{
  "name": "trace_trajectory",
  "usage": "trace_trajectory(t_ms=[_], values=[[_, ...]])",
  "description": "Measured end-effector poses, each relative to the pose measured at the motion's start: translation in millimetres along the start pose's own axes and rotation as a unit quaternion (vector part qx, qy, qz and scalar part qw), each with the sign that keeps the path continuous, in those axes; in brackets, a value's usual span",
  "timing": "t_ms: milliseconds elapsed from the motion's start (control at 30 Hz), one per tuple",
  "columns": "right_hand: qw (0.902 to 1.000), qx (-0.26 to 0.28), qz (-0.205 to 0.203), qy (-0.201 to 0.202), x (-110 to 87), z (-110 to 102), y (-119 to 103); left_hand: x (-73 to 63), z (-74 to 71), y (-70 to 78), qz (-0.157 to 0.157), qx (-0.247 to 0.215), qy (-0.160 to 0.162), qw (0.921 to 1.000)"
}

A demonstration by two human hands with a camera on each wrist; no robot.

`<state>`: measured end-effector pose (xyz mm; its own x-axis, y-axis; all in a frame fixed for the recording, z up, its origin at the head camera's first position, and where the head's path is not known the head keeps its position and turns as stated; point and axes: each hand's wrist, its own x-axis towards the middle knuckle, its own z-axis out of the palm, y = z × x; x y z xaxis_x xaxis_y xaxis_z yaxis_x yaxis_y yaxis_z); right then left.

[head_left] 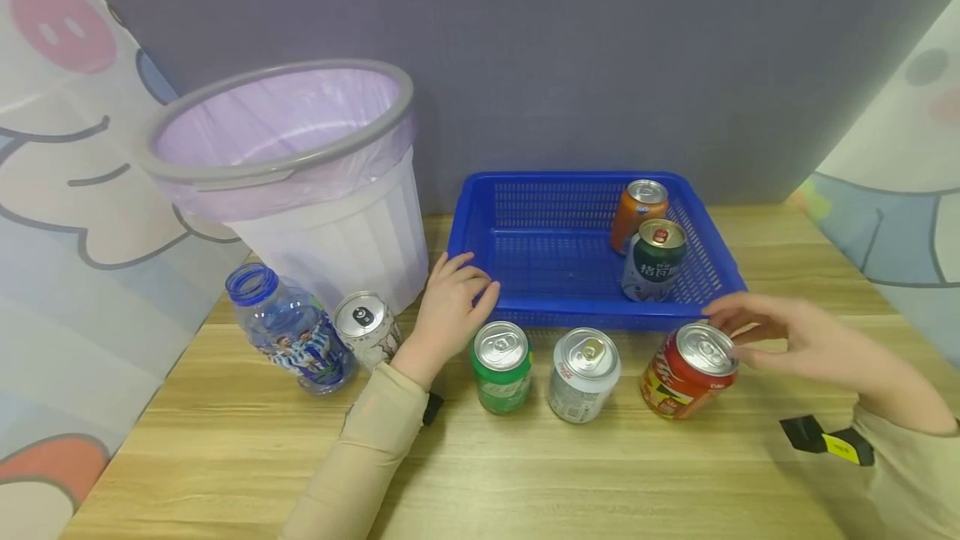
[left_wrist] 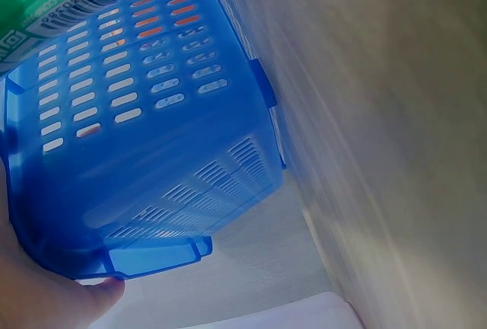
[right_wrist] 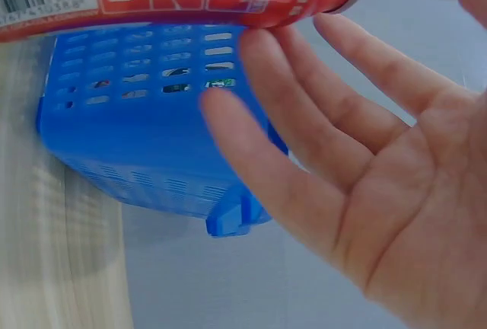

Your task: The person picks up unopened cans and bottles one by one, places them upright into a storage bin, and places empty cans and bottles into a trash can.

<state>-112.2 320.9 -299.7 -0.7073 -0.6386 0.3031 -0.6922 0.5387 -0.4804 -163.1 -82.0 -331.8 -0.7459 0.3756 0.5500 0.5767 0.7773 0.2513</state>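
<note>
Left hand (head_left: 450, 307) relaxed at the basket's corner (head_left: 480, 304) (two cans (head_left: 651, 269) stand inside); right hand (head_left: 787, 332), fingers spread, at the red can (head_left: 684, 377).

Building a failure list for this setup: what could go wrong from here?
1. The right hand is spread beside the top of the red cylindrical metal can; an off-centre grip might tip it.
2. If lifted inward, that can might catch the blue perforated plastic basket on its near rim.
3. Swinging outward, the left hand could knock the silvery-white metal can into the clear blue plastic bottle.
</note>
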Motion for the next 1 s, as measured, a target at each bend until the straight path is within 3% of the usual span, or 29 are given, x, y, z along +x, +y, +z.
trace_trajectory(t_ms=[333, 600, 767, 1000], values=[[0.9975, 0.012, 0.021, -0.066, -0.8, 1, -9, -0.3, 0.5, -0.6, -0.004, -0.003, -0.004, 1.0], [0.9929, 0.048, -0.008, -0.109, 1.0, 9, -5, 0.2, 0.9, -1.9, -0.002, -0.002, -0.004, 1.0], [0.9789, 0.141, -0.032, -0.144, 6.7, 14, 1, 0.4, 0.4, -2.2, -0.006, -0.001, -0.008, 1.0], [0.9536, 0.251, -0.059, -0.154, 10.2, 23, 15, 0.5, 0.6, -1.3, -0.003, -0.002, -0.007, 1.0]])
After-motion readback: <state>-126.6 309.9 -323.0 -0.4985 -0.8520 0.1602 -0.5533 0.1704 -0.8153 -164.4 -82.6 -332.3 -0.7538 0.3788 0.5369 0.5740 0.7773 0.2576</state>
